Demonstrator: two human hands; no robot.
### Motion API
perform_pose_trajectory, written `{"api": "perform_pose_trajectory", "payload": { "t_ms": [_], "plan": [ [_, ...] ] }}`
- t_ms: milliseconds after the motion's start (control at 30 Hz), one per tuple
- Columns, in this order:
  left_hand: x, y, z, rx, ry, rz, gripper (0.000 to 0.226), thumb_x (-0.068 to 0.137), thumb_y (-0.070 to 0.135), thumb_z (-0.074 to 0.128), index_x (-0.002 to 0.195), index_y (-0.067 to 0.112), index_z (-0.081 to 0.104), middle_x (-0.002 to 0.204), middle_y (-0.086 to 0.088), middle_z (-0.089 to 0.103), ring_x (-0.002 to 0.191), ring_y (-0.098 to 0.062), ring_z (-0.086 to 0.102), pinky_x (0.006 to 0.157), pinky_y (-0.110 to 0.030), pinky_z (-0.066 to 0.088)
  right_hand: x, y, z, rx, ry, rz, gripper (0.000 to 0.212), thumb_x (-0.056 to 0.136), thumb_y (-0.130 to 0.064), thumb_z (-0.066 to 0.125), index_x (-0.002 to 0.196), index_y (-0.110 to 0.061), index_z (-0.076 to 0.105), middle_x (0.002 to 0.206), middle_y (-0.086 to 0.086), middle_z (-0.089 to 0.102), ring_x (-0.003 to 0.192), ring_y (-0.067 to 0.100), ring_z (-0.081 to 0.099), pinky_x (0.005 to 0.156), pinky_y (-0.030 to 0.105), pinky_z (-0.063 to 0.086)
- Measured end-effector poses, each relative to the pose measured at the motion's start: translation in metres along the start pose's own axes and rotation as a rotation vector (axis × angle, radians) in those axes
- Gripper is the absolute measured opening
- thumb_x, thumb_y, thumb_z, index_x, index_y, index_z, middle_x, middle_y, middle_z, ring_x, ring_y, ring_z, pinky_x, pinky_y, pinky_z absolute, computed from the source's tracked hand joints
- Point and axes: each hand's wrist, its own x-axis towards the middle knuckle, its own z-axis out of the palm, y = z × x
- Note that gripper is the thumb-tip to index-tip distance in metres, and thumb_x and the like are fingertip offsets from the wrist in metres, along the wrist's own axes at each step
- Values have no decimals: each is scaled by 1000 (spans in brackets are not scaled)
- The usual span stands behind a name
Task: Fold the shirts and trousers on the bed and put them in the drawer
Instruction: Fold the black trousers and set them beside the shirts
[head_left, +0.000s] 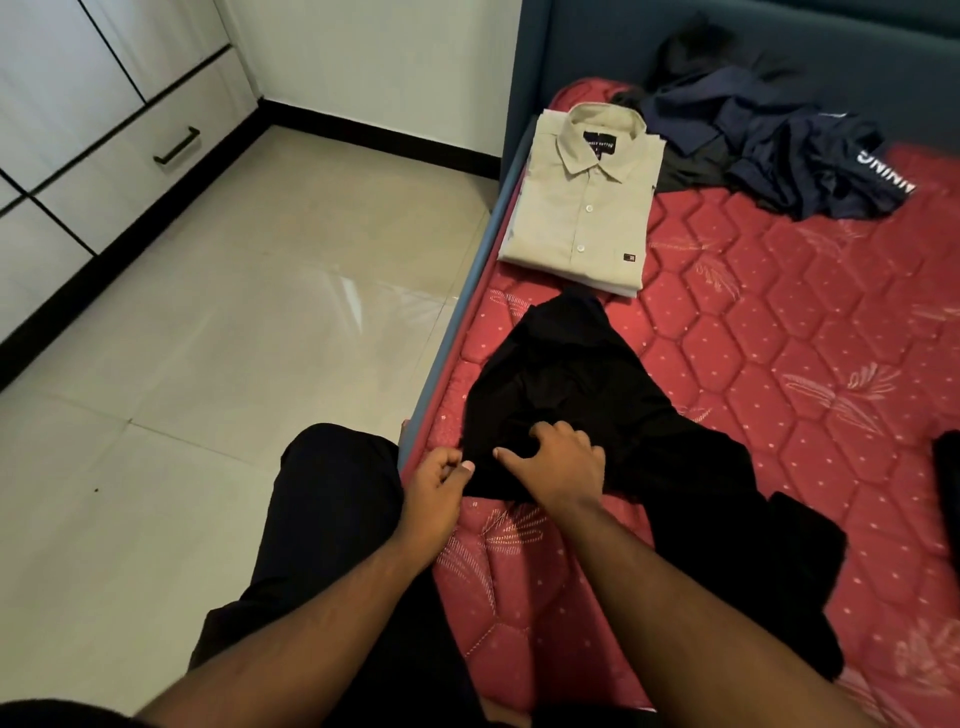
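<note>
1. One pair of black trousers (587, 395) lies on the red quilted mattress (779, 322) near the bed's left edge. Its long axis runs from the near right, where the legs trail off toward the lower right, to the far left, where the bunched end points at the stack of shirts.
2. The left hand (434, 486) pinches the near edge of the trousers, thumb and fingers closed on the cloth.
3. The right hand (558, 462) rests on top of the trousers just beside the left, fingers curled into the fabric.
4. One folded beige shirt (584, 197) lies beyond the trousers, collar pointing away, on top of further folded pieces whose number cannot be told.
5. A loose heap of dark garments (769, 140) lies in the far corner; count unclear.
6. One drawer (150, 156) with a black handle stands closed in the cabinet across the tiled floor (234, 312).
</note>
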Motion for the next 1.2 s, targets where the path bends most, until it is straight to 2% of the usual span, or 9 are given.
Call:
{"api": "perform_pose_trajectory", "payload": {
  "t_ms": [200, 333, 467, 600, 767, 833, 967, 1100, 1200],
  "plan": [
    [1, -4, 2, -131, -33, -73, 8, 99, 12, 51, 100, 9, 58, 89, -15, 64, 77, -19, 62, 73, -36, 52, -10, -13, 6, 139, 29, 58, 42, 75, -67, 58, 92, -28, 55, 102, -8, 58, 103, 19, 51, 87, 40, 31],
    [0, -7, -1, -165, -93, -215, 17, 95, 17, 62, 108, 6, 59, 93, -16, 69, 67, -18, 67, 52, -27, 51, -10, -6, 10, 10, -4, -3, 33, 87, -48, 52, 112, -28, 60, 117, -6, 58, 113, 19, 46, 91, 41, 28],
    [-8, -10, -6, -154, -74, -278, 21, 85, 1, 71, 103, 8, 62, 84, -8, 66, 74, -15, 66, 62, -24, 55, -14, -7, 12, -116, 8, -120, 50, 84, -58, 55, 124, -29, 56, 123, -5, 53, 118, 21, 46, 91, 43, 31],
    [-8, -16, -10, -129, 5, -331, 14, 85, -3, 69, 98, -2, 66, 82, -13, 69, 64, -14, 65, 58, -21, 55, -16, -19, 17, -189, 61, -161, 37, 87, -49, 53, 114, -25, 60, 116, -2, 56, 110, 23, 49, 87, 43, 31],
    [-8, -15, -15, -142, 24, -356, 4, 86, 2, 70, 86, 0, 66, 66, -10, 65, 53, -14, 61, 50, -20, 53, -11, -21, 14, 181, 101, 6, 27, 85, -29, 51, 103, -23, 70, 110, -5, 63, 109, 19, 52, 90, 37, 29],
    [-6, -12, -18, -191, 14, -386, 4, 87, 3, 69, 86, -1, 67, 66, -11, 64, 53, -16, 62, 50, -21, 54, -20, -12, 14, 364, 164, -49, 32, 78, -33, 48, 95, -22, 73, 102, -7, 67, 104, 17, 55, 85, 31, 27],
    [-5, -10, -16, -263, -13, -448, 4, 86, 4, 69, 83, 4, 67, 69, -11, 66, 59, -18, 61, 54, -24, 53, -50, 2, 36, 429, 87, -269, 44, 72, -43, 40, 88, -23, 76, 90, -11, 65, 91, 14, 57, 79, 30, 29],
    [-2, -9, -18, -308, -37, -486, 3, 87, 6, 67, 86, 3, 67, 79, -12, 68, 67, -20, 63, 66, -32, 54, -63, 4, 53, 405, 50, -289, 46, 77, -45, 42, 101, -24, 76, 97, -11, 66, 97, 13, 57, 81, 30, 31],
    [-1, -8, -20, -304, -76, -495, 5, 89, 7, 66, 86, 5, 68, 78, -9, 69, 64, -16, 64, 60, -27, 51, -66, 5, 56, 392, 14, -283, 39, 81, -38, 53, 111, -23, 72, 106, -9, 65, 106, 13, 55, 85, 27, 27]
  ]
}}
